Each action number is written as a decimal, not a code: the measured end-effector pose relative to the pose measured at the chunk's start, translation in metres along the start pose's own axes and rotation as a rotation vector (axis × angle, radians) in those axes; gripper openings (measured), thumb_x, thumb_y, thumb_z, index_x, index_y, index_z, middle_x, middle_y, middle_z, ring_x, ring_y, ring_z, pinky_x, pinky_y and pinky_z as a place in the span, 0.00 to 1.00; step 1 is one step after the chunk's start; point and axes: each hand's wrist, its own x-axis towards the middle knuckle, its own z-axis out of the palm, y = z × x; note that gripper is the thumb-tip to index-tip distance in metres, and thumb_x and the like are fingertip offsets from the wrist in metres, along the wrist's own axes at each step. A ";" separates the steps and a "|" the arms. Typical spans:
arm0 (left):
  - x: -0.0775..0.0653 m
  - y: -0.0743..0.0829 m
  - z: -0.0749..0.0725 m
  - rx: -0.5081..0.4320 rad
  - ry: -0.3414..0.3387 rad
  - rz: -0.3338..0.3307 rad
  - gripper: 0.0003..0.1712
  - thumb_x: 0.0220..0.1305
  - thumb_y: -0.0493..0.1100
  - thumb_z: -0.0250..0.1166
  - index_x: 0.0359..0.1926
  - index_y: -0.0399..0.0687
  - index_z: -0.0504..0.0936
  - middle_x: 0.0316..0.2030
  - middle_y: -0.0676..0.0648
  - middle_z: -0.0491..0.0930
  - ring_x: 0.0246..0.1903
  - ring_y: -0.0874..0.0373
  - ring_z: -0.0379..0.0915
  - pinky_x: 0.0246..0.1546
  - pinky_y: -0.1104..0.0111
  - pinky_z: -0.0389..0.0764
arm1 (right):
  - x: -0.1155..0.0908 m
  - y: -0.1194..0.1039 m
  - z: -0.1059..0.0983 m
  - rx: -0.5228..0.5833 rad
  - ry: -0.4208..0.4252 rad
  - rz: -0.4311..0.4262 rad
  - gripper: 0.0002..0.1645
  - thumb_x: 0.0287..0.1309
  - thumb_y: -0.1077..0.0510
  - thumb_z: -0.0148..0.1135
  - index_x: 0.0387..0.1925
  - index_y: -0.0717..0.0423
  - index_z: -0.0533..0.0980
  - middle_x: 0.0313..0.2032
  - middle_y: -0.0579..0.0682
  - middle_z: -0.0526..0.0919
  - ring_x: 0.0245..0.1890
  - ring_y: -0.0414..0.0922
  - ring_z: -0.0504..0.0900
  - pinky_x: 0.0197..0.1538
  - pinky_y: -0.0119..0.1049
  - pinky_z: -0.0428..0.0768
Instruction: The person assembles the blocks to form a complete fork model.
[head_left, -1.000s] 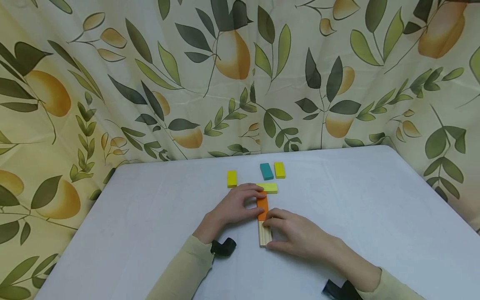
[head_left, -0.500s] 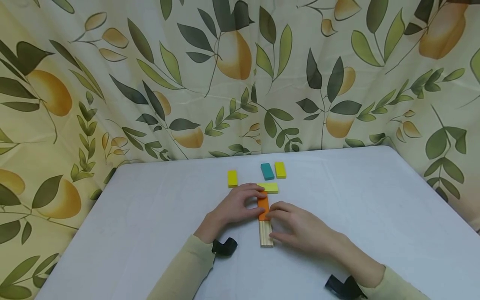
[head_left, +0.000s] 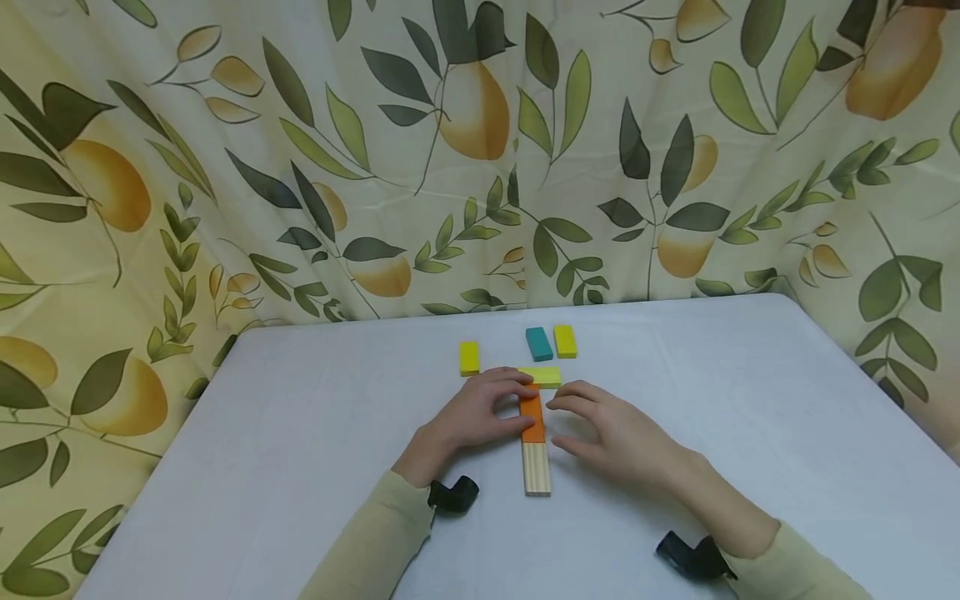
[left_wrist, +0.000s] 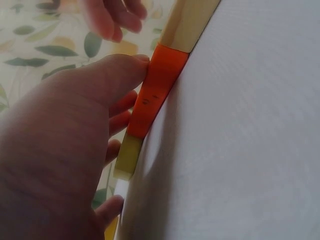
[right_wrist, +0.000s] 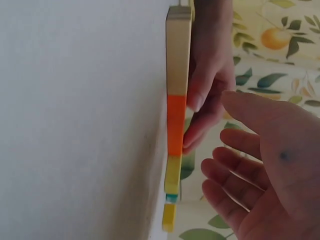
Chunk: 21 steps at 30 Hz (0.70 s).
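Observation:
In the head view, an orange block [head_left: 532, 408] lies flat on the white table, end to end with a plain wooden block [head_left: 536, 471] on its near side. Across its far end sits a lime-yellow block [head_left: 547, 377], making a T shape. My left hand [head_left: 474, 410] holds the orange block, thumb toward its near end and fingertips at its far end. To the right of the row, my right hand [head_left: 630, 433] hovers with loosely bent fingers and nothing in them. The right wrist view shows a gap between this hand [right_wrist: 265, 165] and the blocks.
Behind the T lie a teal block [head_left: 538, 343] and a yellow block [head_left: 566, 342] side by side. Another yellow block [head_left: 468, 357] lies just beyond the left fingers. A fruit-and-leaf patterned curtain [head_left: 480, 208] hangs at the table's [head_left: 337, 392] far edge.
My right hand has let go of the plain wooden block and moved away, up and to the right. The left hand stays on the orange block.

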 end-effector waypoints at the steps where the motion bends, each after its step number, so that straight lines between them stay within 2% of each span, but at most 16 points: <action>1: 0.000 0.000 0.000 0.003 0.000 -0.001 0.23 0.67 0.55 0.68 0.60 0.56 0.84 0.65 0.57 0.74 0.69 0.59 0.60 0.70 0.59 0.61 | 0.001 0.001 -0.001 -0.001 0.007 0.001 0.25 0.59 0.51 0.73 0.57 0.53 0.81 0.59 0.49 0.78 0.59 0.48 0.77 0.60 0.49 0.78; 7: -0.001 0.000 -0.001 0.003 -0.010 -0.025 0.23 0.67 0.55 0.68 0.60 0.56 0.83 0.65 0.58 0.73 0.70 0.59 0.60 0.71 0.58 0.60 | 0.007 0.008 -0.004 -0.006 0.042 0.016 0.25 0.60 0.51 0.73 0.57 0.54 0.81 0.58 0.48 0.78 0.59 0.49 0.77 0.60 0.50 0.77; 21: -0.001 0.002 -0.001 -0.018 -0.004 -0.013 0.22 0.67 0.54 0.68 0.59 0.54 0.84 0.65 0.57 0.74 0.69 0.59 0.61 0.71 0.58 0.60 | 0.024 0.022 -0.009 0.025 0.085 0.055 0.25 0.61 0.53 0.72 0.58 0.56 0.80 0.58 0.51 0.77 0.59 0.53 0.77 0.60 0.53 0.77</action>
